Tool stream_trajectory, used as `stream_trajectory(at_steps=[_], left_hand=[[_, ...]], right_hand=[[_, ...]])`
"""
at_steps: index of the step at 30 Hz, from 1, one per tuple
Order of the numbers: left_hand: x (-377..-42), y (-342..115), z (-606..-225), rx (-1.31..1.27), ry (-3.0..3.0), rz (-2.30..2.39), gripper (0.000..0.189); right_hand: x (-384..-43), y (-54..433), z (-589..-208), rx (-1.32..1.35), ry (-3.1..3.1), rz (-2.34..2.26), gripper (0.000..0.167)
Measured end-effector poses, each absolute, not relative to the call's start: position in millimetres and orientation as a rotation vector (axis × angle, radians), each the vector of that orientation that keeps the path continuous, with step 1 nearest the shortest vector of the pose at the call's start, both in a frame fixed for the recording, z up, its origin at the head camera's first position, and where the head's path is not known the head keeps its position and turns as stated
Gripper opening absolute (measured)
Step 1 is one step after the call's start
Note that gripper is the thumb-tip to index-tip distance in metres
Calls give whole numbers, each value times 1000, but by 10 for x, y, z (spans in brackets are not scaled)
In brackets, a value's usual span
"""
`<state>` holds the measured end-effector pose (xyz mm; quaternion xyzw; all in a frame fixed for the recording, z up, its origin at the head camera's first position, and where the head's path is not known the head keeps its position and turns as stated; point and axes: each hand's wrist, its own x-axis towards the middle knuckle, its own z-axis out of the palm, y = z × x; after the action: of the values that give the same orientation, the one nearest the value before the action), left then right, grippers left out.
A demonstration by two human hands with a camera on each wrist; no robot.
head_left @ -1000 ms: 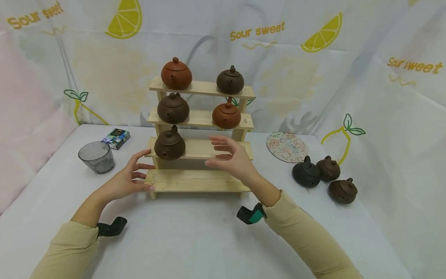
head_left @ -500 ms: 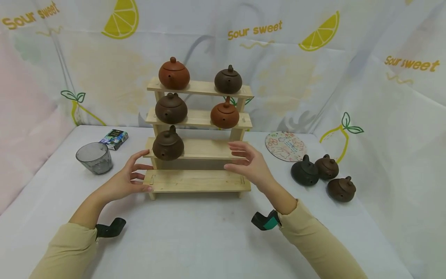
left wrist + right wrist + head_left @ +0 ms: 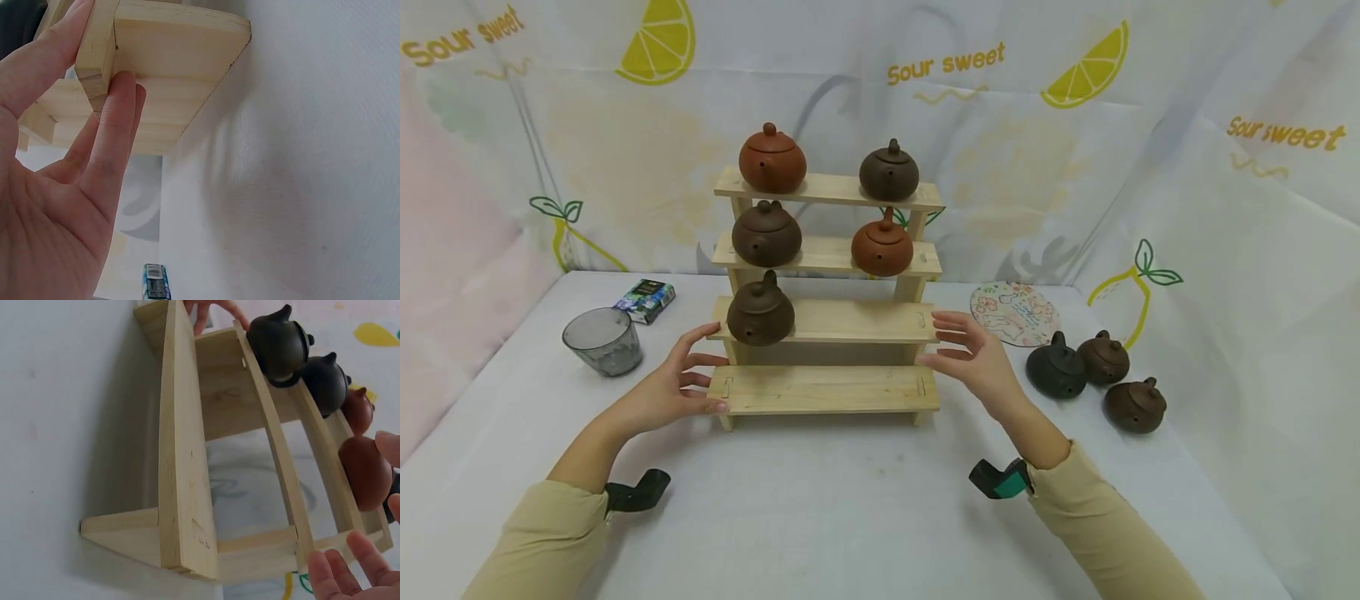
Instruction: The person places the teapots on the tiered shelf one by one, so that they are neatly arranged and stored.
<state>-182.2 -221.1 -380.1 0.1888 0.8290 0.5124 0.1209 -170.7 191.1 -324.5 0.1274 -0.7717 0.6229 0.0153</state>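
Note:
A four-tier wooden display stand [image 3: 823, 389] stands on the white table. My left hand [image 3: 666, 387] holds its left end, with the thumb at the lowest board and fingers reaching up to the tier above; the left wrist view shows fingers [image 3: 112, 125] against the board's end. My right hand [image 3: 977, 358] is beside the stand's right end, fingers apart and nothing held; whether the fingertips touch the wood I cannot tell. Left on the stand are a red-brown teapot [image 3: 772, 160] and dark brown teapots [image 3: 767, 235], [image 3: 761, 311]; right are a dark teapot [image 3: 889, 172] and an orange-brown teapot [image 3: 882, 245].
Three dark teapots [image 3: 1057, 369] sit together on the table at right, near a round patterned mat [image 3: 1015, 314]. At left are a grey clear cup [image 3: 602, 342] and a small printed box [image 3: 646, 300]. A lemon-printed cloth [image 3: 985, 167] hangs behind.
My right hand has moved right, from in front of the third tier to the stand's right end. My left hand stays at the left end. The head view has shifted slightly.

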Motion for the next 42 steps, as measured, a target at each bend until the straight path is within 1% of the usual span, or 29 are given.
stream_trajectory(at_steps=[8, 24, 33, 42], left_hand=[[-1815, -2201, -3793, 549, 2427, 1491, 109], [-1815, -2208, -3798, 549, 2424, 1492, 109], [-1811, -2192, -3807, 570, 2424, 1504, 109], [-1822, -2195, -3800, 578, 2425, 1516, 108]], right_hand=[[-1650, 2134, -3295, 291, -2409, 1907, 56], [-1544, 2511, -3339, 185, -2352, 1868, 53], [-1460, 2741, -3380, 97, -2310, 1843, 44], [-1393, 2928, -3390, -34, -2343, 1761, 47]])
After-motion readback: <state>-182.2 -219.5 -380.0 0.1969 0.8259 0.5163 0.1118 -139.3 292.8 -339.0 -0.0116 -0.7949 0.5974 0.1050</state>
